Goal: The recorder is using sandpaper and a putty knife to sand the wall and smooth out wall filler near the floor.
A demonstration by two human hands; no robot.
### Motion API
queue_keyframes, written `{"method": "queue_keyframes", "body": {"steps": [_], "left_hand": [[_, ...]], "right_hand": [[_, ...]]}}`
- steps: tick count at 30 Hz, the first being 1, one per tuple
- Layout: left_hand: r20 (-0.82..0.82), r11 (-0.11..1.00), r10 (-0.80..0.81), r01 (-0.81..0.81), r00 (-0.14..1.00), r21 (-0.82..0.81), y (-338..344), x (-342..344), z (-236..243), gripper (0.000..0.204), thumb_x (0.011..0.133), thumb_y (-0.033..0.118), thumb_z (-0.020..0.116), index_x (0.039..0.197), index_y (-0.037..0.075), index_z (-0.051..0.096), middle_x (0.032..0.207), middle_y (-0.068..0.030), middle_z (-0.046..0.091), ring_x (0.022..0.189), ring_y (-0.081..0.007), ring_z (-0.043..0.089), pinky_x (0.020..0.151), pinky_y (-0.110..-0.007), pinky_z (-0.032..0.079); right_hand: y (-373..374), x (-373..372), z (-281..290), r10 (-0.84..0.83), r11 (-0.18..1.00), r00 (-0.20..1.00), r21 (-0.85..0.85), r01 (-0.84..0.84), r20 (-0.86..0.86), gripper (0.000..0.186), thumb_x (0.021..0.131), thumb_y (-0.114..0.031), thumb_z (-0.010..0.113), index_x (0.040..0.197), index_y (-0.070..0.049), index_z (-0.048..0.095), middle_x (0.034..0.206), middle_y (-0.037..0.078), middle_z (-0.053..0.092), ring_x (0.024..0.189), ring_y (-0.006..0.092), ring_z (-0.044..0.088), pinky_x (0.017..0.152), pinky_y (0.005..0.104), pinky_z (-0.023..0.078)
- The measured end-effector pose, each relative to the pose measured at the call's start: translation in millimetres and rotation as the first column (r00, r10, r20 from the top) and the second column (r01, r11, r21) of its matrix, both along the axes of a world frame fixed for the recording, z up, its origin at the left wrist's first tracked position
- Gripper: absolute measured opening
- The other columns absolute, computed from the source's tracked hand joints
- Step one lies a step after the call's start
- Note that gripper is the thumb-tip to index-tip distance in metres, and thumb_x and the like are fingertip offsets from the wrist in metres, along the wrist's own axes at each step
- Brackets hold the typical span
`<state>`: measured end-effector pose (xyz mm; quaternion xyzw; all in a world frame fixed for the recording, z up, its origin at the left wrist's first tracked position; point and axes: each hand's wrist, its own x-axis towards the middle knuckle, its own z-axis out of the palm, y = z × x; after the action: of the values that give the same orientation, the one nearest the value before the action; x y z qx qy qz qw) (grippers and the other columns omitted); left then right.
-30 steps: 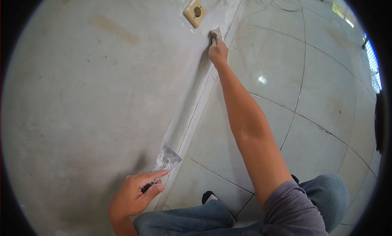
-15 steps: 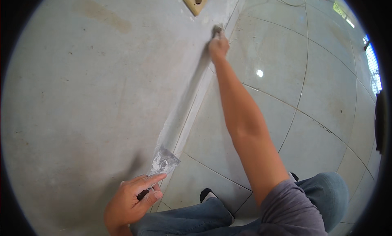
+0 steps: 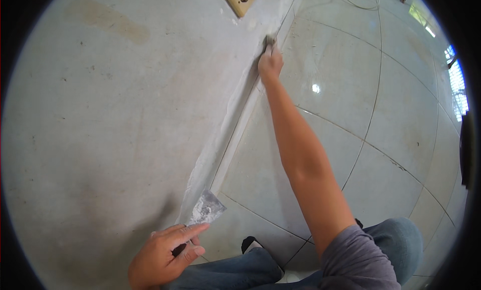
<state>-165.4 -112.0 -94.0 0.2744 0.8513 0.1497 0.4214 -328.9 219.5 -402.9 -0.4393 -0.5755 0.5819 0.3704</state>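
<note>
In my left hand [image 3: 163, 255] is a putty knife [image 3: 208, 208], its fingers closed round the handle and the index finger stretched along the blade. White paste is smeared over that blade, which hangs in front of the wall's foot. My right hand [image 3: 271, 65] reaches far forward to the seam above the skirting strip [image 3: 239, 134], with fingers closed on a narrow, scraper-like tool [image 3: 271, 41]. Only the tool's end shows; its kind is hard to make out. A pale, smoothed band of filler [image 3: 200, 164] runs along the bottom of the grey wall [image 3: 125, 114].
On the wall beyond my right hand is a yellowish socket plate [image 3: 239, 0] with a round hole. Glossy tiled floor [image 3: 335, 154] spreads to the right. A thin cable [image 3: 358, 5] curls at the back. My bent legs [image 3: 225, 270] in jeans are below.
My right hand has drawn slightly back toward me along the seam, with the tool still in it. My left hand and the putty knife have shifted a little right and down in view.
</note>
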Motion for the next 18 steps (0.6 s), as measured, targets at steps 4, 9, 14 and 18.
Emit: {"method": "queue_keyframes", "body": {"steps": [4, 9, 14, 18], "left_hand": [[0.072, 1.0, -0.014, 0.012, 0.997, 0.029, 7.4, -9.1, -26.7, 0.039, 0.087, 0.012, 0.065, 0.125, 0.005, 0.065, 0.086, -0.0093, 0.067, 0.068, -0.0171, 0.061, 0.065, -0.027, 0.049], [0.091, 0.998, -0.055, 0.056, 0.994, -0.001, 18.4, -0.2, 0.9, 0.038, 0.087, 0.013, 0.066, 0.125, 0.006, 0.065, 0.087, -0.0087, 0.067, 0.069, -0.0165, 0.061, 0.064, -0.028, 0.048], [0.054, 0.996, -0.073, 0.071, 0.996, 0.045, 20.3, -8.5, -28.5, 0.038, 0.087, 0.014, 0.066, 0.125, 0.007, 0.066, 0.087, -0.0082, 0.067, 0.069, -0.0161, 0.06, 0.064, -0.028, 0.048], [0.033, 0.999, -0.048, 0.048, 0.998, 0.013, 24.9, -7.1, -18.3, 0.038, 0.088, 0.015, 0.066, 0.125, 0.006, 0.065, 0.086, -0.0085, 0.067, 0.068, -0.0163, 0.059, 0.064, -0.029, 0.048]], "right_hand": [[-58.0, 23.6, -39.1, -0.019, 0.977, 0.979, 0.205, 0.062, -0.205, 0.041, 0.101, -0.013, 0.043, 0.139, 0.0, 0.05, 0.143, 0.023, 0.049, 0.137, 0.0335, 0.043, 0.113, 0.0357, 0.032], [13.3, -14.9, 24.5, -0.059, 0.951, 0.982, 0.289, 0.11, -0.179, 0.052, 0.086, 0.002, 0.043, 0.137, -0.004, 0.049, 0.131, 0.025, 0.057, 0.118, 0.0428, 0.055, 0.1, 0.0439, 0.046], [-5.5, 17.8, -61.9, 0.044, 0.999, 0.991, -0.025, -0.041, 0.127, 0.042, 0.098, -0.009, 0.044, 0.14, -0.004, 0.048, 0.13, 0.024, 0.059, 0.12, 0.0384, 0.057, 0.101, 0.0421, 0.045], [-26.6, -0.3, -21.4, -0.012, 0.87, 0.939, 0.459, 0.179, -0.344, 0.041, 0.097, -0.007, 0.045, 0.137, 0.002, 0.048, 0.139, 0.027, 0.05, 0.129, 0.0395, 0.048, 0.106, 0.0409, 0.04]]}}
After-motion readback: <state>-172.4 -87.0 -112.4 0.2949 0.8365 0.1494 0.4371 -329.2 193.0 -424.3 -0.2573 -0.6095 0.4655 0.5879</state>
